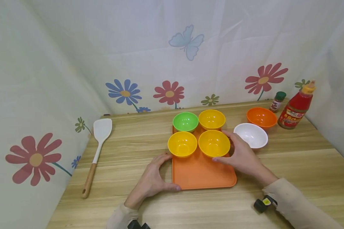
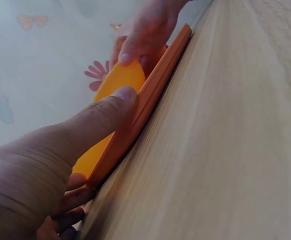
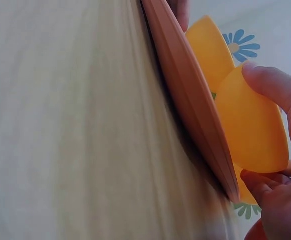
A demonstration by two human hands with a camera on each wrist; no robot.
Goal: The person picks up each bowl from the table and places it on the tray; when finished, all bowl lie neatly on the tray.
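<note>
An orange tray [image 1: 204,171] lies on the table with several small bowls at its back half: a green bowl [image 1: 185,122], a yellow bowl [image 1: 212,120] behind, a yellow bowl [image 1: 182,144] at front left and another yellow bowl [image 1: 214,143] at front right. My right hand [image 1: 243,157] holds the front right yellow bowl, thumb against its near side and fingers round its right side; the right wrist view shows this yellow bowl [image 3: 250,125] too. My left hand [image 1: 152,178] touches the tray's left edge, thumb at the near corner. In the left wrist view the thumb [image 2: 103,117] lies along the tray rim [image 2: 145,105].
Right of the tray stand a white bowl [image 1: 250,136], an orange bowl [image 1: 261,117], a green-capped spice jar [image 1: 277,101] and a red sauce bottle [image 1: 296,108]. A white spatula [image 1: 102,130] with a wooden handle lies at left. A flowered curtain [image 1: 149,57] hangs behind the table.
</note>
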